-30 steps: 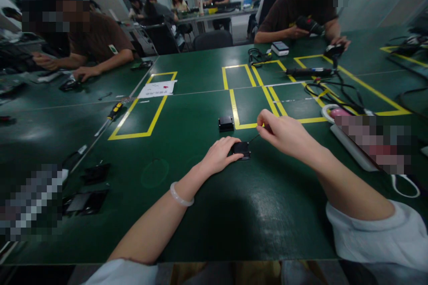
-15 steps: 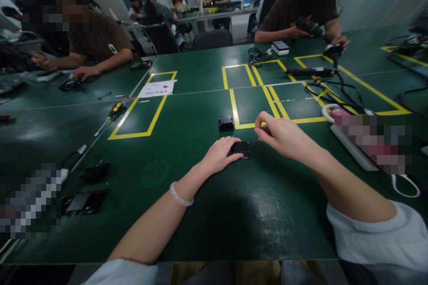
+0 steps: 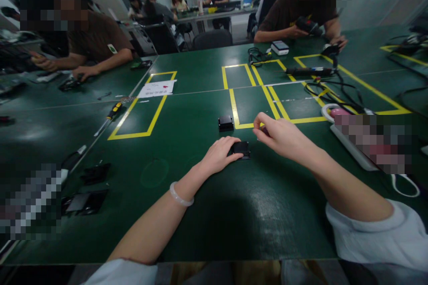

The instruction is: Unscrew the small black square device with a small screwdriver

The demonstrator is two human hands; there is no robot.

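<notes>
My left hand point(image 3: 220, 156) is closed on a small black box-shaped part point(image 3: 241, 148), its fingers over the left side and the thumb along the near edge. The part rests on the green table. Just to the right, my right hand point(image 3: 277, 131) is raised, with thumb and fingers pinched round a small dark-handled tool point(image 3: 265, 131). Most of this tool is hidden by the fingers, so its exact kind cannot be told. Behind my left hand stands a second black box-shaped part point(image 3: 225, 123), touched by neither hand.
Black parts point(image 3: 85, 200) lie at left, near a yellow-and-black screwdriver point(image 3: 115, 110). A paper sheet point(image 3: 157, 88) lies on yellow tape. At right are a soldering iron point(image 3: 309, 71), cables, and a pale flat item point(image 3: 354, 149). Two people sit across the green table point(image 3: 194, 213).
My right hand has shifted slightly left. The thin tool tip that showed beside the black part is now barely visible. My left hand stays on the part.
</notes>
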